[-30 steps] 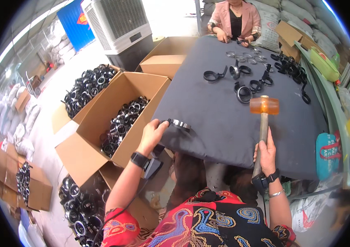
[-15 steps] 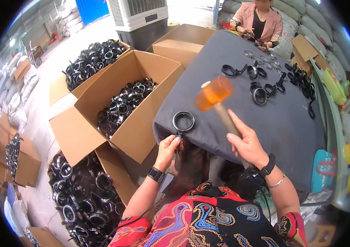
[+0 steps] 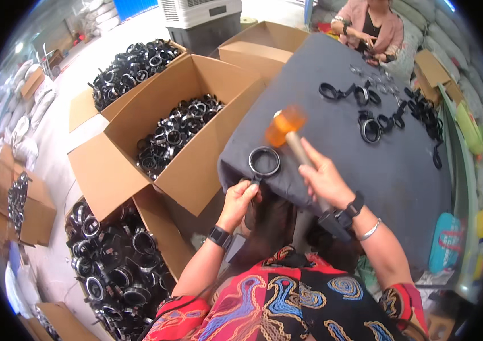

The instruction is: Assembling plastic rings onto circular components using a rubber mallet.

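My left hand (image 3: 238, 203) pinches the stem of a black ring-shaped part with a silvery inner rim (image 3: 264, 174). The ring lies at the near left edge of the cloth-covered table (image 3: 304, 102). My right hand (image 3: 329, 181) grips the wooden handle of a mallet (image 3: 285, 125) with a translucent orange head, blurred by motion. The mallet head hangs above the table, just beyond and right of the ring. Farther off on the cloth lie several more black ring parts (image 3: 371, 131).
An open carton of finished-looking ring parts (image 3: 210, 146) stands left of the table. Another full carton (image 3: 139, 62) is behind it, and a heap of rings (image 3: 117, 267) sits below. Across the table a person (image 3: 373, 34) handles parts. An air cooler (image 3: 201, 23) stands beyond.
The mallet head has moved left and toward the ring, along with my right hand. My left hand still holds the ring part by its stem. The whole view has shifted slightly.
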The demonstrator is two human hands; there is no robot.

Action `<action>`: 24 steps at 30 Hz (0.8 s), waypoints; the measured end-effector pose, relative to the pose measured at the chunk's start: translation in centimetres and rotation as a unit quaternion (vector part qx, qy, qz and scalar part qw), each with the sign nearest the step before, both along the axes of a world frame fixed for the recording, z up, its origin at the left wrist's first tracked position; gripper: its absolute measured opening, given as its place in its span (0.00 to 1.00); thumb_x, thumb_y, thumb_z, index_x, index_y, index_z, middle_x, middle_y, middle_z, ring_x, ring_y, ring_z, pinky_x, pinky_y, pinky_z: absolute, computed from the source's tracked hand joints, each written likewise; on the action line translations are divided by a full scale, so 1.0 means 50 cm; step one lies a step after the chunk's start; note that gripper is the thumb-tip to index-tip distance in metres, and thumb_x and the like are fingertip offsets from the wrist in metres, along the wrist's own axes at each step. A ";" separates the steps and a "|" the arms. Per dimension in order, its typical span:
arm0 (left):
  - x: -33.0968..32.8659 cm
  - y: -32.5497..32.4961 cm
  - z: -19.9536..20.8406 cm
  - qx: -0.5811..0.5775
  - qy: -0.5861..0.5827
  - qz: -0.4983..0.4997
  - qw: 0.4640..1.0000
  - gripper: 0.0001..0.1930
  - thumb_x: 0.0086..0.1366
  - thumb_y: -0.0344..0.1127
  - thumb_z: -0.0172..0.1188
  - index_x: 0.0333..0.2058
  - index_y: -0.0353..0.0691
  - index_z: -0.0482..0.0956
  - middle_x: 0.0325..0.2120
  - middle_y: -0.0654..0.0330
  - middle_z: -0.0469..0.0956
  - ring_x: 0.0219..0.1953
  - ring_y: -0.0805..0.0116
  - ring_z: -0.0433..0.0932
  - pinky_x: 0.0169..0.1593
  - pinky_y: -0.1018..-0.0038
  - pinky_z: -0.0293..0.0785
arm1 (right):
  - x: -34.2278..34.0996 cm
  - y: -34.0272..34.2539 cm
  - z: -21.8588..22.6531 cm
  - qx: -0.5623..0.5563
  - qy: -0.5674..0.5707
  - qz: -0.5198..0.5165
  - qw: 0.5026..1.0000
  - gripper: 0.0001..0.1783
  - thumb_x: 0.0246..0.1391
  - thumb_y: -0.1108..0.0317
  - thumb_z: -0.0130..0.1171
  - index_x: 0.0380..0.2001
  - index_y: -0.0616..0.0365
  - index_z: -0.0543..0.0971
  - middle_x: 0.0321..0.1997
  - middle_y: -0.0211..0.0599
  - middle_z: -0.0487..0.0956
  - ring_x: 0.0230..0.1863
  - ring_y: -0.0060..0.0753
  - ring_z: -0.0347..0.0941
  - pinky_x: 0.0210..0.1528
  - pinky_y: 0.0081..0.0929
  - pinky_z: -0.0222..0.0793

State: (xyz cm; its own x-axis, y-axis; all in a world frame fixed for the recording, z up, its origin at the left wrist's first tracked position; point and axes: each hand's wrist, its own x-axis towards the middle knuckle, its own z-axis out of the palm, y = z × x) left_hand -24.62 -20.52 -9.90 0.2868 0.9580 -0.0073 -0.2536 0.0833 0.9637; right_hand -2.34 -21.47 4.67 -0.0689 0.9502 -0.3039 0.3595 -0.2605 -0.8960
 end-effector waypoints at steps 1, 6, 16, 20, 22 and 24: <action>0.002 0.009 0.000 0.003 -0.001 0.004 1.000 0.13 0.67 0.38 0.56 0.27 0.36 0.77 0.23 0.64 0.77 0.27 0.76 0.74 0.35 0.77 0.70 | 0.005 -0.004 0.009 0.060 0.020 0.007 0.998 0.36 0.61 0.69 0.50 0.70 0.40 0.51 0.22 0.23 0.66 0.14 0.14 0.62 0.13 0.17 0.64; -0.015 -0.011 -0.001 -0.012 -0.017 0.019 1.000 0.12 0.67 0.38 0.57 0.28 0.35 0.78 0.23 0.64 0.77 0.28 0.76 0.75 0.36 0.78 0.70 | 0.004 -0.044 0.131 0.306 0.056 -0.038 0.950 0.36 0.62 0.70 0.49 0.70 0.39 0.52 0.23 0.23 0.69 0.15 0.13 0.63 0.17 0.15 0.65; -0.010 -0.005 0.003 -0.022 0.001 -0.005 1.000 0.13 0.68 0.42 0.55 0.31 0.39 0.76 0.25 0.63 0.77 0.30 0.75 0.74 0.38 0.78 0.70 | 0.030 -0.121 0.012 0.079 0.135 -0.085 0.984 0.38 0.61 0.71 0.48 0.71 0.37 0.49 0.21 0.24 0.69 0.16 0.17 0.66 0.16 0.17 0.68; -0.009 -0.007 0.004 -0.004 -0.016 -0.006 1.000 0.13 0.68 0.42 0.56 0.31 0.38 0.77 0.25 0.62 0.78 0.30 0.74 0.75 0.38 0.76 0.70 | 0.018 -0.141 0.028 0.253 0.076 -0.133 0.955 0.39 0.60 0.73 0.48 0.71 0.42 0.47 0.22 0.24 0.70 0.16 0.14 0.64 0.17 0.15 0.65; 0.006 0.000 0.010 -0.022 -0.033 -0.006 0.999 0.13 0.67 0.41 0.57 0.30 0.37 0.77 0.24 0.62 0.78 0.29 0.74 0.75 0.38 0.76 0.71 | 0.027 -0.164 -0.077 0.143 0.040 -0.073 0.986 0.40 0.59 0.74 0.49 0.71 0.39 0.49 0.24 0.23 0.72 0.16 0.13 0.64 0.18 0.16 0.66; -0.008 0.013 -0.007 -0.021 0.010 -0.004 1.000 0.12 0.66 0.40 0.58 0.29 0.37 0.78 0.24 0.62 0.78 0.29 0.75 0.75 0.37 0.77 0.71 | 0.022 -0.166 -0.087 0.061 0.059 -0.028 0.996 0.39 0.59 0.73 0.50 0.71 0.38 0.50 0.24 0.23 0.73 0.15 0.13 0.63 0.18 0.16 0.66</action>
State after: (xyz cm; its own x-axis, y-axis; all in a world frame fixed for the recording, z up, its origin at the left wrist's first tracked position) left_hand -25.02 -19.87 -10.27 0.2933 0.9546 -0.0528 -0.2339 0.1252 0.9642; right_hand -1.26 -29.78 0.30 -0.0438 0.9827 -0.1797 0.2375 -0.1645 -0.9574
